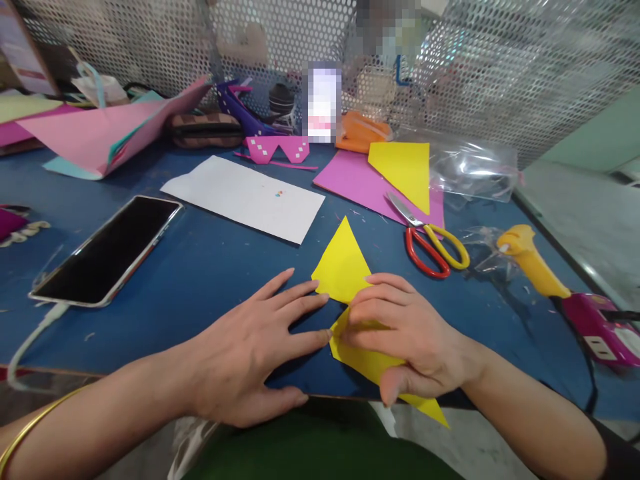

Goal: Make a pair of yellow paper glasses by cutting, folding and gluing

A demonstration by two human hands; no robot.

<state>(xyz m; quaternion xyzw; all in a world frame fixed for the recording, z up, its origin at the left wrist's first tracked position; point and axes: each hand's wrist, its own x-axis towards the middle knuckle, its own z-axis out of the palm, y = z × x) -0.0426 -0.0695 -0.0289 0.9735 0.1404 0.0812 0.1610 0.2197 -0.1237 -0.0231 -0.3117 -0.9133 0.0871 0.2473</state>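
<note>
My left hand (265, 340) is open, its fingers spread flat on the blue table. Its fingertips touch the left edges of two yellow paper pieces. The upper yellow paper (343, 263) is pointed at the top and lies flat on the table. The lower yellow paper (363, 363) is longer, and its narrow tip (430, 408) sticks out past the table's front edge. My right hand (405, 333) rests on the yellow paper with its fingers curled and pressed together. Its thumb lies lower, over the lower piece. Part of that piece is hidden beneath the hand.
Scissors (430, 240) with red and yellow handles lie at the right, near a yellow glue gun (535, 260). Purple paper (350, 175), another yellow sheet (407, 170) and white paper (245, 197) lie behind. A charging phone (110, 250) is at the left, pink paper glasses (277, 149) at the back.
</note>
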